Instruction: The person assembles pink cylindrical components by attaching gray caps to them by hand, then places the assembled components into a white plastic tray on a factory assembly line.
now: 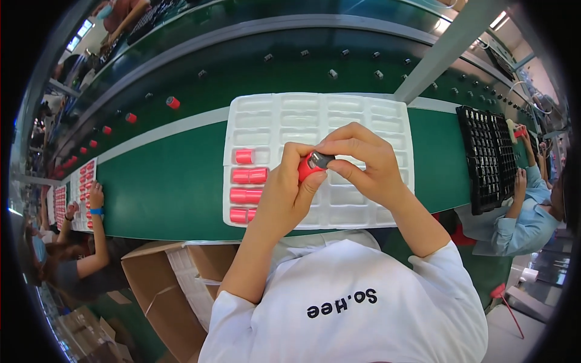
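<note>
Logged from my remote feed: at the far left of the frame, a co-worker's hand [96,196] with a blue wristband, over a pale tray of red pieces; upper left, a loose line of red pieces on a green belt [242,75], the largest of them a red-and-dark piece [173,103]; lower left, an open brown carton [157,296]. Centre, one white compartment tray [299,118], its left column bearing red cylinders [250,176], all lying across the frame. Over the tray's middle, the left hand [284,187], closed about the red body of a red-and-dark cylinder [313,165], which I place just right of the frame's centre line. Governing relation: the cylinder lies at the left hand's upper right and the right hand's left, between the two; the left is nearer the body, the right nearer the dark end [322,160]. Long axis slanting from lower left to upper right, dark end pointing upper right, toward the right hand [369,160], whose thumb and fingers stand narrow about that end; firmness of that pinch, I cannot tell. Right side, a black tray [467,151] beside a co-worker's blue sleeve [514,233].
</note>
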`<state>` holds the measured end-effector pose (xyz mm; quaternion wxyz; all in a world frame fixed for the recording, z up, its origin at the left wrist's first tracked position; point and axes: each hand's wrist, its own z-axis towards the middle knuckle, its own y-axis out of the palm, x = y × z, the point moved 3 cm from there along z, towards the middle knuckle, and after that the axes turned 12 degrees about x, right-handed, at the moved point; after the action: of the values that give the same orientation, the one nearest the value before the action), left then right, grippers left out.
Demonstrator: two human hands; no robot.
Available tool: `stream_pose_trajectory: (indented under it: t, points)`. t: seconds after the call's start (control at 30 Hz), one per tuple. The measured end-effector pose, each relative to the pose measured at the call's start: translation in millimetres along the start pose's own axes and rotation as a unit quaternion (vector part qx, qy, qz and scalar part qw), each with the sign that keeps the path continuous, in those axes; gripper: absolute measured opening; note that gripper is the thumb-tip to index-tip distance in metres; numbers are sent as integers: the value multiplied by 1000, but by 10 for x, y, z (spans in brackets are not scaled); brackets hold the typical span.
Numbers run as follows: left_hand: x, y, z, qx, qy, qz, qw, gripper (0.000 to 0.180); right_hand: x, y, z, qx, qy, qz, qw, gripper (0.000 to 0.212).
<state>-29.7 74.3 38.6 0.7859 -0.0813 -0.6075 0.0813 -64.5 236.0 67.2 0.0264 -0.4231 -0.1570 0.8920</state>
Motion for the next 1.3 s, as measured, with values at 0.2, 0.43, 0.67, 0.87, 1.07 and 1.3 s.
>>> stream_pose_trajectory:
  t: [0.2, 0.43, 0.67, 0.87, 1.07, 1.3]
  points:
    - [-49, -252, -60, 67, 1, 57, 996, 28, -10, 391, 53, 16, -16, -31, 999, 20]
    - [-172, -230, -258, 153, -29, -147, 977, 19, -57, 617, -127, -38, -80, -116, 989, 42]
    - [-272, -371, -433, 161, -88, -255, 949, 19, -190, 902, -73, -83, -123, -101, 984, 51]
    - [-228, -374, -480, 159, -105, -285, 939, 25, -247, 894, -62, -91, -151, -123, 977, 43]
    - [-397, -151, -261, 42, -182, -302, 935, 32, -29, 477, 38, -118, -1, -35, 992, 35]
    - [-555, -176, 59, 162, -121, -136, 970, 38, 983, 224, 854, 9, -38, -116, 992, 24]
